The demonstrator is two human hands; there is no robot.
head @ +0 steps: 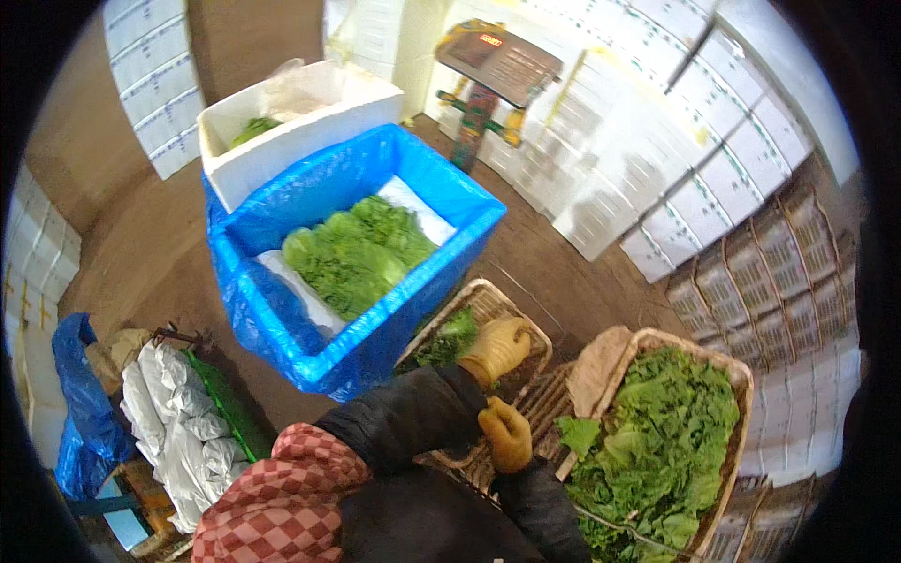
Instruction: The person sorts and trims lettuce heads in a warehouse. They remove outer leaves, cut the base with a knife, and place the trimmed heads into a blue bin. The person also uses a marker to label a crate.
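Observation:
My left hand [496,348], in a yellow work glove, is over a shallow crate [538,338] of leafy greens [450,334]. Its fingers are curled, and whether they hold anything is hidden. Close below it, my right hand [507,435] wears a matching glove and is also curled, its palm out of sight. A box lined with blue plastic film [355,331] stands beyond my left forearm. Green leaf lettuce [359,246] fills its middle, with white sheets [419,211] at both ends. To my right, a second crate [747,390] is heaped with loose lettuce leaves [654,436].
Behind the blue-lined box is a white foam box [303,144] with some greens inside. A scale display [500,60] rises on a post. Stacked white boxes [619,155] line the right side. Rolled plastic bags [183,422] and blue film [88,415] lie at left.

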